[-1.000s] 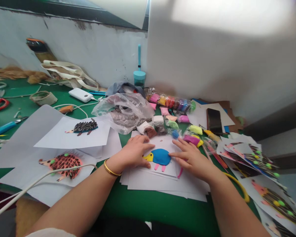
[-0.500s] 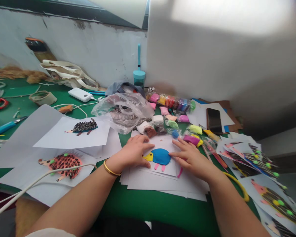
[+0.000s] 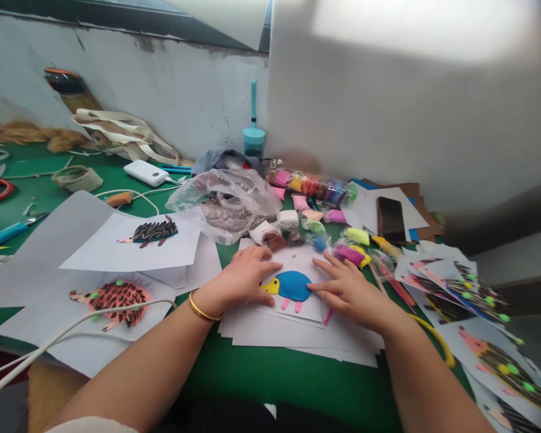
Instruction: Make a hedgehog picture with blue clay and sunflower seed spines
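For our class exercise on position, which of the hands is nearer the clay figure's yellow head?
Left. The left hand is close beside the yellow head; the right hand is across the blue body, at its other end.

Between the left forearm [image 3: 148, 355] and the right forearm [image 3: 428, 361], a hand could pass over the green table [image 3: 238, 376], before the paper stack [image 3: 275, 334]. Behind the stack, the plastic bag [image 3: 261, 191] and wrapped clay packs [image 3: 313, 214] blocked the way; leftward, a white cable [image 3: 74, 323] crossed.
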